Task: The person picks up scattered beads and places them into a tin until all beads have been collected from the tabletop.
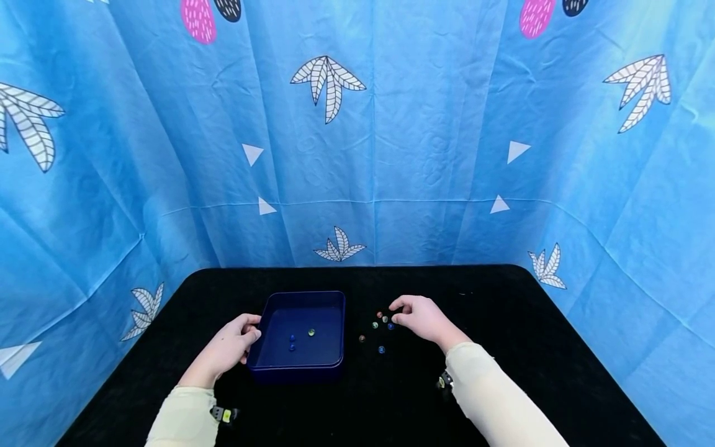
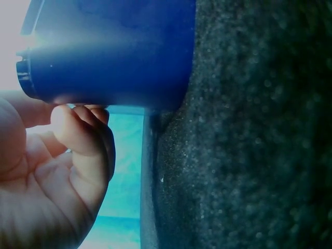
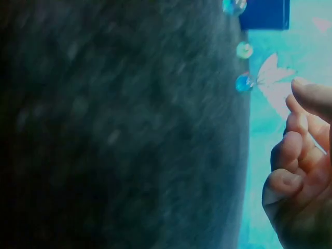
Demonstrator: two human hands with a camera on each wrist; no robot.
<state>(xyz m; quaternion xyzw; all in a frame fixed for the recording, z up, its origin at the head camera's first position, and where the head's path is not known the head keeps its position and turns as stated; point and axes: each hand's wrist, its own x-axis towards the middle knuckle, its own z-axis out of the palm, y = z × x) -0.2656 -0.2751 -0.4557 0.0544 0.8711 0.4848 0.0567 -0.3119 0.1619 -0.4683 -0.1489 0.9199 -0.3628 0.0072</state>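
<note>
A dark blue square box (image 1: 329,298) stands without a lid on the black table. My left hand (image 1: 231,341) holds its left side, with fingertips against the outer wall in the left wrist view. Inside lie a yellow-green marble (image 1: 311,333) and two small blue marbles, one of them this blue marble (image 1: 292,338). Several glass marbles are scattered right of the box, among them a brown marble (image 1: 362,338) and a blue marble (image 1: 382,349). Over the rear group my right hand (image 1: 420,318) hovers beside another blue marble (image 1: 391,326), thumb and forefinger apart, nothing visible between them.
Black cloth covers the table (image 1: 503,310), whose far corners are rounded. A blue curtain (image 1: 419,124) with printed leaves and triangles hangs behind it and along both sides. Small dark devices sit at both wrists, such as the left wrist device (image 1: 224,415).
</note>
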